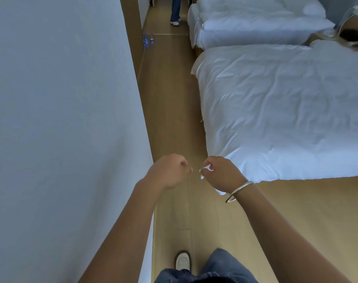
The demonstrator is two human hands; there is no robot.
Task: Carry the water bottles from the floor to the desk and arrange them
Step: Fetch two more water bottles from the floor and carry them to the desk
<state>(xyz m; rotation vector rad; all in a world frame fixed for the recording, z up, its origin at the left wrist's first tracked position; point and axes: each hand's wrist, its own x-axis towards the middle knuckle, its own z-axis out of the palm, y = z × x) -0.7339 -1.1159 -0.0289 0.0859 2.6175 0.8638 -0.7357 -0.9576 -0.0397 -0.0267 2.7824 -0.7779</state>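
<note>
Along the left of the view, a pale wall [57,119] was seen running away from the camera, with a wooden floor [170,111] forming a narrow aisle beside it. The right side was filled by a near bed [286,111] under a rumpled white duvet, and a second bed [255,23] was set beyond it. At the far end of the aisle the legs of another person [175,11] were visible (jeans and a pale shoe only). Both arms were stretched forward over the aisle: the left hand [170,171] was held with fingers loosely curled and nothing gripped, and the right hand [221,172], likewise loosely curled and holding nothing, was marked by a silver bangle [238,190] at the wrist. The two hands were close together but apart. The water bottles [147,39] were found far off, standing on the floor against the wall's base, well apart from both hands
</note>
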